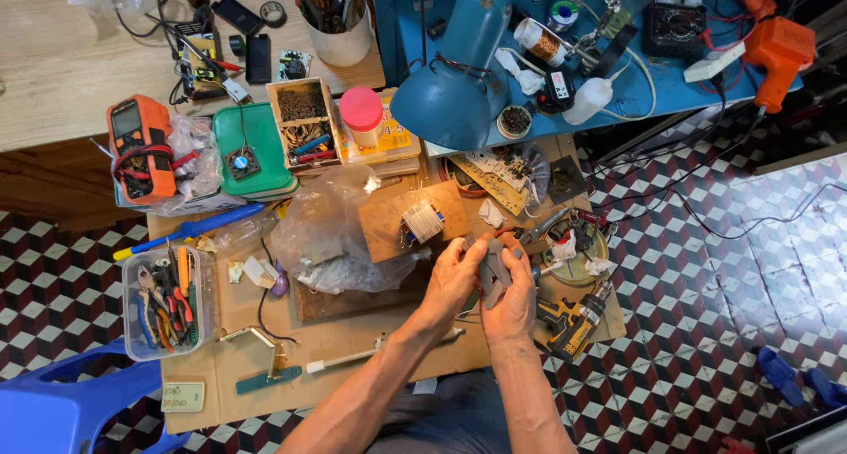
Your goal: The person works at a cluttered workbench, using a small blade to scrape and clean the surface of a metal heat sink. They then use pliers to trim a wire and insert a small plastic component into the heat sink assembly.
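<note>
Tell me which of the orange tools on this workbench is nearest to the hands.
The orange multimeter at the left, wrapped in its leads beside the green case. The orange gun-shaped tool lies farther from the hands, at the top right on the blue table.

A small grey blocky metal part (pixel 494 273) was held upright between both hands, just below the wooden board (pixel 397 220). Its pale, flat faces showed between the fingers, with its top edge free and its lower portion hidden in the palms. Finer detail could not be made out.
</note>
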